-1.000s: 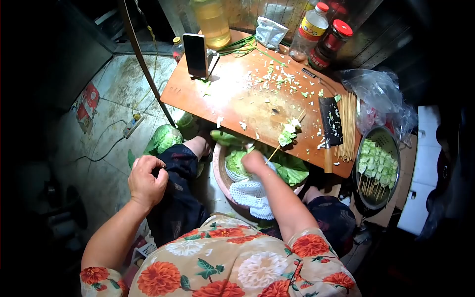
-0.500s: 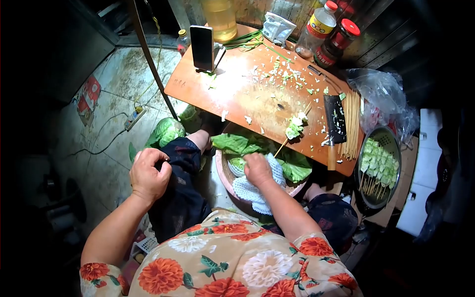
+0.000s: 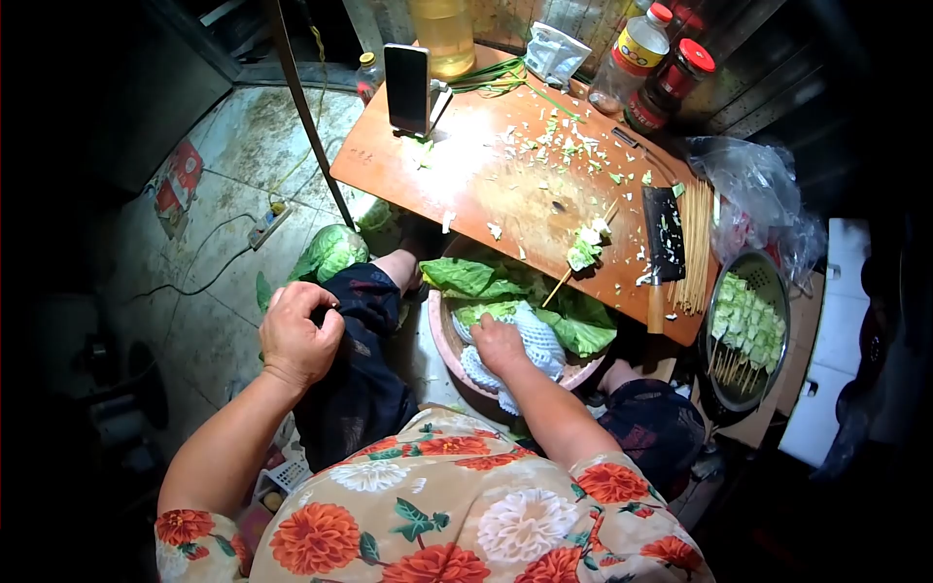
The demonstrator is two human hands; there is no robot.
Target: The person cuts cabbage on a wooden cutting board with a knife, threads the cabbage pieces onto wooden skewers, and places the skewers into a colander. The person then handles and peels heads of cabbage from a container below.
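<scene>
My right hand [image 3: 498, 346] is over a pink-rimmed basin [image 3: 439, 342], its fingers closed on a white foam net [image 3: 539, 340]. Pale green cabbage [image 3: 491, 311] shows beside the fingertips, partly covered by the net. Loose green outer leaves [image 3: 468, 279] lie along the basin's far side. My left hand [image 3: 301, 332] is curled shut above my left knee, with nothing visible in it. On the board, near its front edge, a skewer [image 3: 556, 290] carries cabbage pieces [image 3: 586, 245].
The wooden board [image 3: 389, 185] holds a propped phone [image 3: 407, 89], cabbage scraps, a cleaver [image 3: 665, 233] and bare skewers [image 3: 694, 243]. Bottles [image 3: 634, 53] stand at the back. A colander [image 3: 717, 389] of filled skewers is at right, a whole cabbage [image 3: 340, 251] on the floor at left.
My right hand has shifted slightly left and down with the foam net, and more pale cabbage shows beside it. My left hand stays curled. The view has shifted slightly.
</scene>
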